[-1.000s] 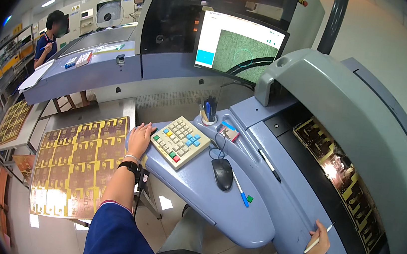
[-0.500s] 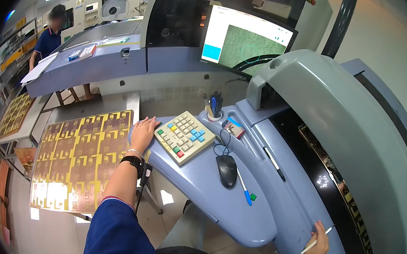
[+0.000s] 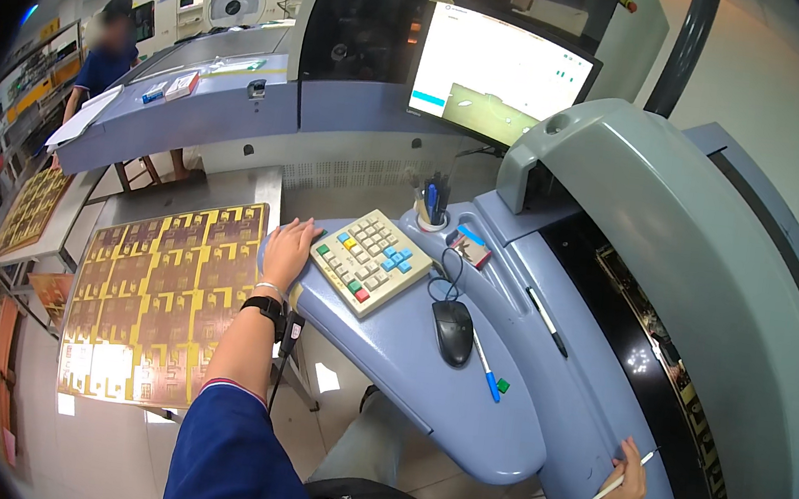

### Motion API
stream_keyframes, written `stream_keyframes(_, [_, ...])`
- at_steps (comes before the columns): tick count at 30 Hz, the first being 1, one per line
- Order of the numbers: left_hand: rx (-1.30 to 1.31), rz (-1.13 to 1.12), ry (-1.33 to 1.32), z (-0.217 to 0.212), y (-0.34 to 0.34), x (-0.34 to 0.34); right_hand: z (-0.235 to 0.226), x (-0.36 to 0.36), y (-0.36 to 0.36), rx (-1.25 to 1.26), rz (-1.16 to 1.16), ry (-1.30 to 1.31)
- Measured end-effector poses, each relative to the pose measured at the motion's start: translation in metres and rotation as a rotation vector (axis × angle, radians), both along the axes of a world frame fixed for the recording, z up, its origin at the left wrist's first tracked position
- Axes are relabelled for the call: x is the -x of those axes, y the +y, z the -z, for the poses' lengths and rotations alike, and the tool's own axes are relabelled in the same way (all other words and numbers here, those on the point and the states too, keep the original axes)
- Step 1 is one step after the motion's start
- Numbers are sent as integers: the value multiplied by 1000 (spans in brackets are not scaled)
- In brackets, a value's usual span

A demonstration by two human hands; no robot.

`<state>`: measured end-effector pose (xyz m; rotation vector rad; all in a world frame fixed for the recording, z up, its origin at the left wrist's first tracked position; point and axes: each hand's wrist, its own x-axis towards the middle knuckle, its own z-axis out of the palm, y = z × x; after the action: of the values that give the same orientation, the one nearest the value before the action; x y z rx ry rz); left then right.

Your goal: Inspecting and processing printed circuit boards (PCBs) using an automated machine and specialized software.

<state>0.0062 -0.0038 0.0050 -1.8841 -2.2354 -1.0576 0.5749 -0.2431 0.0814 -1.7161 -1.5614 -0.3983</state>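
A big grey-blue machine (image 3: 711, 285) fills the right side, with a curved blue desk (image 3: 462, 395) in front of it and a lit monitor (image 3: 498, 78) at the far middle. On the left lies a large panel (image 3: 158, 291) of yellow and copper circuit boards, flat on a table. A beige keypad (image 3: 371, 261) with coloured keys lies on the far part of the desk, and a black mouse (image 3: 452, 331) is just to its right, nearer. A blue pen (image 3: 487, 368) lies beside the mouse. The left hand (image 3: 289, 249) rests on the desk edge just left of the keypad, touching it, fingers loosely together and holding nothing. The right hand (image 3: 625, 477), at the near right, pinches a thin white stylus (image 3: 625, 472) against the machine's dark window (image 3: 661, 378)
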Motion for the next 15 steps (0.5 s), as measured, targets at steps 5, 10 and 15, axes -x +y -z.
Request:
stream_keyframes(5, [-5, -3, -11, 1, 1, -1, 1, -2, 0, -5, -10, -5])
stream_keyframes(10, [16, 10, -12, 0, 2, -2, 1, -1, 1, -3, 2, 12])
stream_keyframes(15, [24, 10, -29, -3, -1, -2, 6, -6, 1, -10, -11, 4])
